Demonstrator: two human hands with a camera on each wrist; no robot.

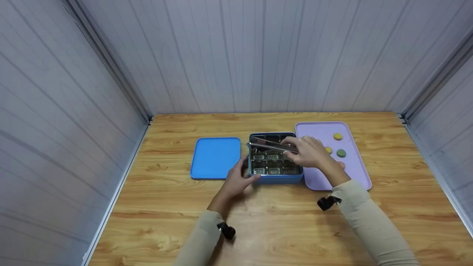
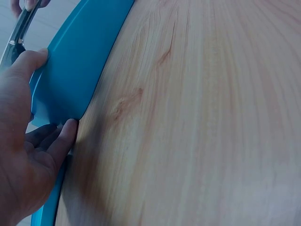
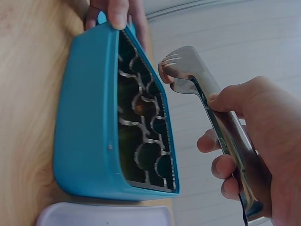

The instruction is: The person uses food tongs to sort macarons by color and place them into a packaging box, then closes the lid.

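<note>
A staged recording booth is shown rather than a lived-in room. A wood-grain tabletop is enclosed beyond and to either side of the hands by plain grey panelled walls, joined at the corners by metal profiles. No furniture or household clutter is seen. Only a few props are laid out: a blue box under the hands, a blue lid to the left of them, and a lilac tray to the right. Small black cameras are strapped at the wrists.
</note>
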